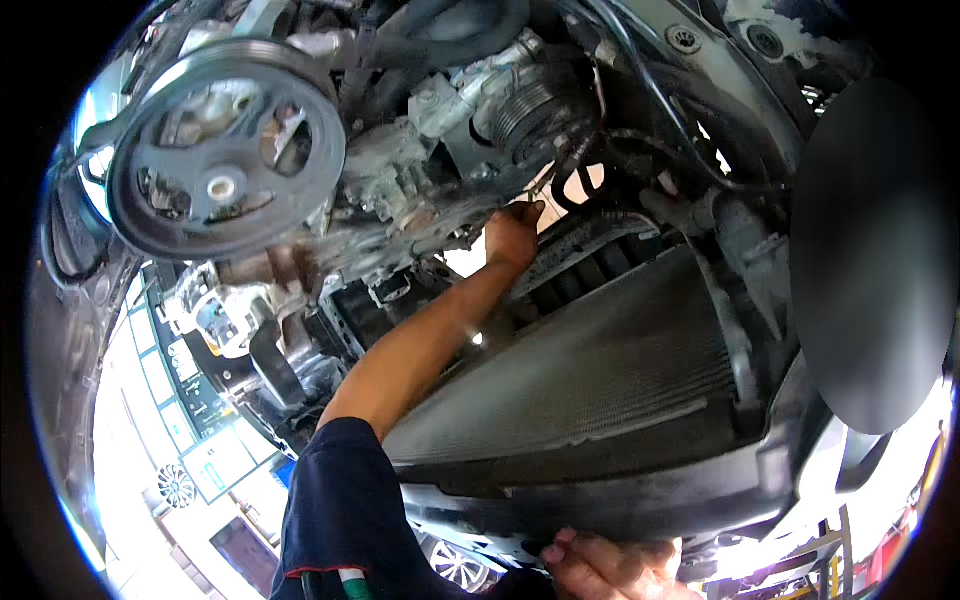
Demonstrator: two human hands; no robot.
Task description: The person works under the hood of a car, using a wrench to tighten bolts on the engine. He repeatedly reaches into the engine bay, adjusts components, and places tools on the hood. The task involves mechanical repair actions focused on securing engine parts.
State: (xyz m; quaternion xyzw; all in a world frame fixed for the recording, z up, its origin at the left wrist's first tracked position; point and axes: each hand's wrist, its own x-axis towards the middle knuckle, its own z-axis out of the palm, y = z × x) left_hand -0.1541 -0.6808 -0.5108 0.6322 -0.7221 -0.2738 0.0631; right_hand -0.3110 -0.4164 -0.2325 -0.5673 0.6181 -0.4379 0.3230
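Observation:
My left arm, in a dark navy sleeve, reaches up across the radiator (590, 360) into the engine bay. My left hand (511, 240) is closed in a gap between the engine (385, 180) and the radiator's top. Its fingers are curled with the thumb uppermost, and whatever they hold is hidden. Beside it hangs a black hose (572, 190). Low in the view, my right hand (615, 568) is against the lower edge of the car's front bumper (610, 500). Its fingers are bent and pressed together, partly cut off by the frame, so what they grip cannot be made out.
A large spoked pulley (222, 188) stands out at the upper left, with a smaller ribbed pulley (530, 118) farther right. A blurred grey oval (872, 255) covers part of the right side. Below are a wheel (457, 562) and a wheel cover (177, 486).

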